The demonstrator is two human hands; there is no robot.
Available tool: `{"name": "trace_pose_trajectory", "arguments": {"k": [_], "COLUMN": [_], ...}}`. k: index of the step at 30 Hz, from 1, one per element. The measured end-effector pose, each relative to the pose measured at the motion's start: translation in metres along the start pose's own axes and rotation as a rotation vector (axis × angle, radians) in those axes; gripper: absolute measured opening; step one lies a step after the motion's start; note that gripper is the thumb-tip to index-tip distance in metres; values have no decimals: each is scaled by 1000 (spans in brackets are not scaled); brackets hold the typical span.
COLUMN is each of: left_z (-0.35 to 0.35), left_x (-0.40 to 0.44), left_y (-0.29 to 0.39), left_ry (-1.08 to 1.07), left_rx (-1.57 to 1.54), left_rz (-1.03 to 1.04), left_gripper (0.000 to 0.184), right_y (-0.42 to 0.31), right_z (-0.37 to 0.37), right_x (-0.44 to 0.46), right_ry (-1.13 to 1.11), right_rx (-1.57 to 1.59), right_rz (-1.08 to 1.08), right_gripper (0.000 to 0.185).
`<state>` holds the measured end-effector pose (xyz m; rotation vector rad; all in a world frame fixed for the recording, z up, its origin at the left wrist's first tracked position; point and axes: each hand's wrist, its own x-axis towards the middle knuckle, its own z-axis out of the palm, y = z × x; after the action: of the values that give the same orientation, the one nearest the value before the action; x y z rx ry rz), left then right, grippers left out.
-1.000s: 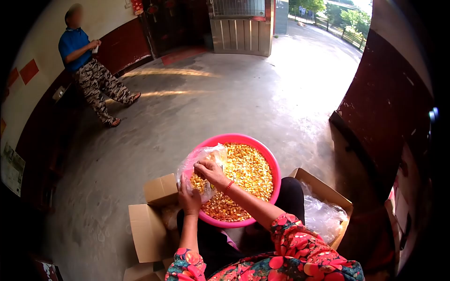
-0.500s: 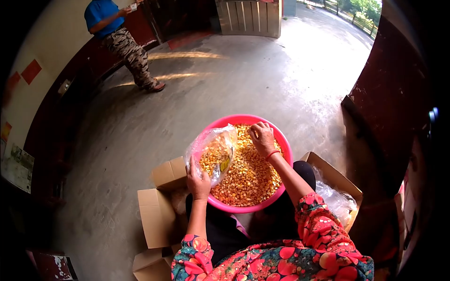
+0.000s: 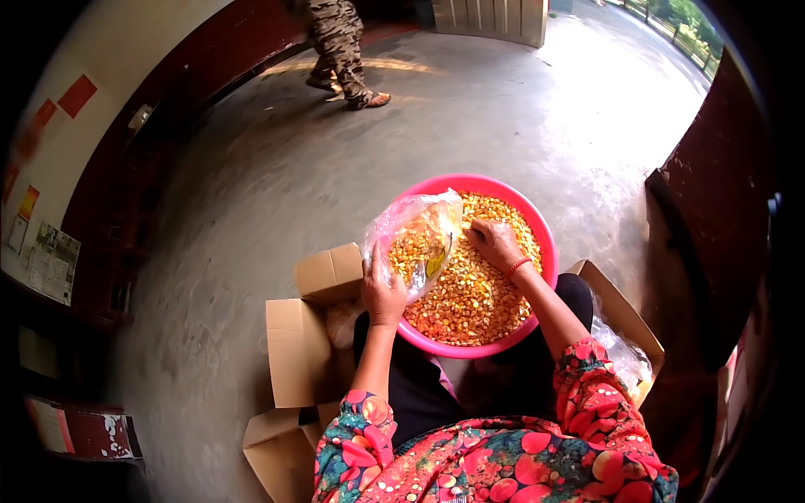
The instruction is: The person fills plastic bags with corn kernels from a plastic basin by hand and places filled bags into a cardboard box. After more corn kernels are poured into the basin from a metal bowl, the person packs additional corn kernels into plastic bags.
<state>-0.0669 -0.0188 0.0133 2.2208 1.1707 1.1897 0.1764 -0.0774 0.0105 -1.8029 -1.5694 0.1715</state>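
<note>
A pink basin (image 3: 549, 251) full of yellow-orange corn kernels (image 3: 478, 306) rests at my knees. My left hand (image 3: 383, 293) grips the near left side of a clear plastic bag (image 3: 415, 239), which is tilted over the basin's left part with its mouth toward the right. Kernels show in or through the clear plastic; I cannot tell how many are inside. Just right of the bag's mouth, my right hand (image 3: 495, 243) is over the kernels with its fingers curled down and closed. Its fingertips are partly hidden, so what they hold cannot be made out.
Open cardboard boxes (image 3: 298, 352) stand on the floor to my left. Another box (image 3: 625, 306) at my right knee holds clear plastic (image 3: 620, 352). Across the concrete floor is a person in camouflage trousers (image 3: 340, 50). A dark red wall or door stands at right.
The view has shifted, so the basin appears higher and farther right. My right hand has come nearer to me over the kernels. The other person has walked rightward. My left hand keeps the bag.
</note>
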Motion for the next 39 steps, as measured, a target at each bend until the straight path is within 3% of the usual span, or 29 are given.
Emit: {"name": "trace_pose_trajectory", "arguments": {"k": [3, 5, 6, 7, 11, 16, 20, 29, 31, 33, 36, 39], "left_z": [1, 1, 1, 0, 2, 1, -3, -8, -8, -5, -2, -5], "left_x": [0, -2, -2, -2, -3, -4, -2, 0, 1, 0, -1, -1], "left_y": [-3, -2, -1, 0, -3, 1, 6, 12, 10, 7, 4, 8], "left_ry": [5, 6, -8, -19, 7, 44, 17, -34, 45, 43, 49, 35], "left_rx": [-15, -2, -6, -10, 20, 32, 38, -68, -14, -1, 3, -37], "left_rz": [33, 14, -23, -60, -10, -43, -58, -158, -7, -22, -24, -46], "left_gripper": [65, 66, 64, 63, 67, 67, 67, 65, 70, 70, 69, 66], "right_y": [-1, -1, 10, 12, 15, -56, -100, -91, -96, -88, -51, -15], "right_z": [1, -2, 3, 9, 2, -16, -1, 37, 24, 8, 4, 6], "right_x": [0, 2, 5, 5, 16, 32, 43, 44, 41, 39, 38, 32], "right_ry": [19, 10, 17, 172, 365, 233, 162, 116, 129, 138, 296, 325], "right_rx": [-26, 81, 176, 487, 1108, 1495, 1493, 1176, 1273, 1272, 1138, 738], "right_rz": [22, 171, 259, 302, 540, 470, 358, 206, 263, 222, 239, 218], "right_gripper": [28, 26, 26, 32, 34, 40, 39, 29, 30, 31, 29, 29]}}
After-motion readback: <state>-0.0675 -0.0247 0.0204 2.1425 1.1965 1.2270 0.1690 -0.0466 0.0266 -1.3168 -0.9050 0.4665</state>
